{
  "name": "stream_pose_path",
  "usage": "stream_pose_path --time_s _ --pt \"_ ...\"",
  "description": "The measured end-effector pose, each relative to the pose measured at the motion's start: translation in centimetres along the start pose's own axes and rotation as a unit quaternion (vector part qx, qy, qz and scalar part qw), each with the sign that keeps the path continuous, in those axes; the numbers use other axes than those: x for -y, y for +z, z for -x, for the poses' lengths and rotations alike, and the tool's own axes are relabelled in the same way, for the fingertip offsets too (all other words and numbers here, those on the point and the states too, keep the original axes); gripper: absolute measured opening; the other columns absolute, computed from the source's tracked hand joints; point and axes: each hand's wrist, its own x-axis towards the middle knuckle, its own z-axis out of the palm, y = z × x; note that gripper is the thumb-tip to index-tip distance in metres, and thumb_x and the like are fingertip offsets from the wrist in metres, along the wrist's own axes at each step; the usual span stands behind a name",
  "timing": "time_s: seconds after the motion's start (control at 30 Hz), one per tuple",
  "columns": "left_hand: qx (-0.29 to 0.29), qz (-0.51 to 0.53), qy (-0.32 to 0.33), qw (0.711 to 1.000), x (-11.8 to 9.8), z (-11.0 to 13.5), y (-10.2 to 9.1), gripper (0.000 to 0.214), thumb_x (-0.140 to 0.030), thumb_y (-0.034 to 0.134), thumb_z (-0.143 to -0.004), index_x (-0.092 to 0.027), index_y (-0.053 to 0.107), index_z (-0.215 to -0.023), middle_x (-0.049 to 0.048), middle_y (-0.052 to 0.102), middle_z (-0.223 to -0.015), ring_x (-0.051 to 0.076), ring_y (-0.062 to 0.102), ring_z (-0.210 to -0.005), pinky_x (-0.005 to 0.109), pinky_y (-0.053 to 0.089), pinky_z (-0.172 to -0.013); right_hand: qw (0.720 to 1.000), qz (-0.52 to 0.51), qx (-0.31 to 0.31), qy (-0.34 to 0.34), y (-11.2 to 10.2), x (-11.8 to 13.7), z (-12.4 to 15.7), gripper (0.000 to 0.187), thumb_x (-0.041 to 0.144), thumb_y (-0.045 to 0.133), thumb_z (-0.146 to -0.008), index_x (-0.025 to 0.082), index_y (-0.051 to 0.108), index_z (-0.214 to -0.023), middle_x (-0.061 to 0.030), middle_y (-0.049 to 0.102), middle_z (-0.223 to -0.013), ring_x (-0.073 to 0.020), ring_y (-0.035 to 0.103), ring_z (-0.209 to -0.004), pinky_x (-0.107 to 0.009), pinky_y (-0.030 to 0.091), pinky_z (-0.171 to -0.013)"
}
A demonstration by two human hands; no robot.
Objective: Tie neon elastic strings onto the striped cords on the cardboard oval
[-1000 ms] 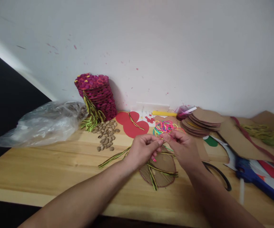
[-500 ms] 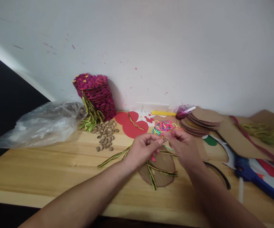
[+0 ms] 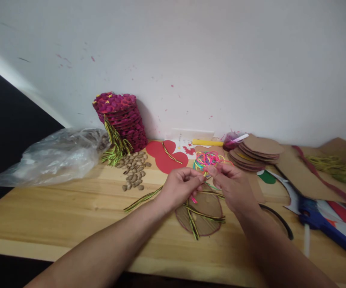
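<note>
My left hand (image 3: 179,187) and my right hand (image 3: 231,186) meet fingertip to fingertip above the wooden table (image 3: 71,212), both pinched on a thin coloured rubber band. Just behind them lies a tangle of neon rubber bands (image 3: 206,159). Under my hands rests a brown cardboard heart (image 3: 204,218) with green and yellow striped strings (image 3: 144,198) lying across it and trailing left.
A stack of maroon decorated hearts (image 3: 121,118) stands against the wall, with scattered seeds (image 3: 133,170) and a clear plastic bag (image 3: 53,154) near it. Red paper hearts (image 3: 163,158), a pile of cardboard discs (image 3: 255,152), blue-handled scissors (image 3: 320,220) and cardboard sheets lie to the right.
</note>
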Motion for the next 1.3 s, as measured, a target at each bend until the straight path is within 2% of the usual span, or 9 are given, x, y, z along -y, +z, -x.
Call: stream_pose_path --time_s 0.1,0.23,0.33,0.4,0.5,0.73,0.97,1.13,1.3 --pt "-0.007 0.007 -0.001 1.0 0.1 -0.1 -0.1 0.022 -0.034 0.072 -0.077 -0.013 0.064 -0.077 -0.0009 0.061 -0.059 0.005 0.044 -0.043 0.017 0.032 -0.042 0.998 -0.048 0.032 0.041 -0.1 -0.4 -0.2 0.041 0.052 0.077 -0.07 0.018 0.056 -0.059 0.0061 0.042 -0.048 -0.0072 0.033 -0.046 -0.022 0.024 -0.044" --pt "-0.037 0.065 0.005 0.997 0.2 -0.6 -0.6 0.022 -0.034 0.072 -0.076 -0.014 0.064 -0.078 -0.0005 0.064 -0.063 0.004 0.041 -0.041 0.017 0.028 -0.041 0.977 -0.168 0.074 0.108 -0.2 -0.3 -0.4 0.033 0.049 0.077 -0.071 0.019 0.065 -0.077 0.0045 0.05 -0.058 -0.0082 0.043 -0.051 -0.02 0.035 -0.047" --pt "-0.073 0.093 0.027 0.993 0.1 -1.0 -1.1 0.021 -0.032 0.071 -0.077 -0.013 0.063 -0.076 0.0005 0.066 -0.07 0.003 0.042 -0.042 0.017 0.029 -0.043 0.955 -0.227 0.108 0.154 -0.3 0.1 -0.4 0.028 0.038 0.08 -0.069 0.02 0.066 -0.085 0.0029 0.056 -0.065 -0.0098 0.051 -0.056 -0.02 0.04 -0.049" --pt "-0.08 0.098 0.028 0.992 0.1 -1.1 -1.2 0.02 -0.031 0.07 -0.078 -0.013 0.062 -0.077 0.0019 0.068 -0.076 0.002 0.045 -0.042 0.017 0.03 -0.044 0.949 -0.236 0.138 0.159 -0.3 0.3 -0.2 0.023 0.03 0.079 -0.069 0.02 0.066 -0.085 0.002 0.059 -0.066 -0.0106 0.054 -0.058 -0.02 0.043 -0.049" --pt "-0.053 0.11 0.011 0.992 0.3 -1.1 -1.1 0.019 -0.03 0.068 -0.08 -0.014 0.059 -0.079 0.0034 0.07 -0.08 0.003 0.048 -0.042 0.017 0.032 -0.044 0.946 -0.23 0.174 0.145 -0.4 0.5 0.0 0.017 0.025 0.075 -0.071 0.019 0.068 -0.085 0.0007 0.061 -0.069 -0.011 0.056 -0.06 -0.021 0.046 -0.052" --pt "0.016 0.125 -0.019 0.992 0.5 -0.8 -0.5 0.021 -0.032 0.065 -0.083 -0.017 0.051 -0.081 0.002 0.067 -0.073 0.01 0.058 -0.048 0.022 0.042 -0.047 0.944 -0.221 0.215 0.117 -0.8 0.3 0.0 0.012 0.025 0.072 -0.079 0.018 0.071 -0.089 -0.0009 0.065 -0.075 -0.0114 0.062 -0.065 -0.023 0.051 -0.059" --pt "0.035 0.078 -0.064 0.994 -0.1 -0.3 -0.4 0.023 -0.036 0.066 -0.082 -0.017 0.054 -0.082 0.0007 0.064 -0.066 0.009 0.056 -0.047 0.017 0.038 -0.041 0.96 -0.198 0.18 0.088 -0.9 0.0 -0.2 0.015 0.029 0.076 -0.078 0.021 0.072 -0.09 -0.0008 0.068 -0.079 -0.0121 0.065 -0.07 -0.025 0.055 -0.066" --pt "0.035 0.084 -0.068 0.994 -0.5 -0.1 -0.5 0.021 -0.033 0.068 -0.08 -0.014 0.059 -0.078 -0.0008 0.059 -0.062 0.005 0.051 -0.046 0.016 0.035 -0.041 0.975 -0.164 0.145 0.049 -1.1 -0.1 -0.2 0.014 0.031 0.075 -0.079 0.023 0.073 -0.09 -0.0016 0.069 -0.084 -0.0114 0.063 -0.068 -0.021 0.049 -0.055" --pt "0.029 0.087 -0.093 0.991 -0.7 -0.1 -0.4 0.018 -0.029 0.07 -0.077 -0.013 0.061 -0.075 -0.0012 0.059 -0.058 0.005 0.049 -0.043 0.016 0.034 -0.041 0.992 -0.069 0.094 -0.036 -1.1 -0.2 -0.1 0.01 0.029 0.071 -0.083 0.024 0.073 -0.092 -0.0026 0.07 -0.085 -0.01 0.054 -0.063 -0.021 0.041 -0.051"
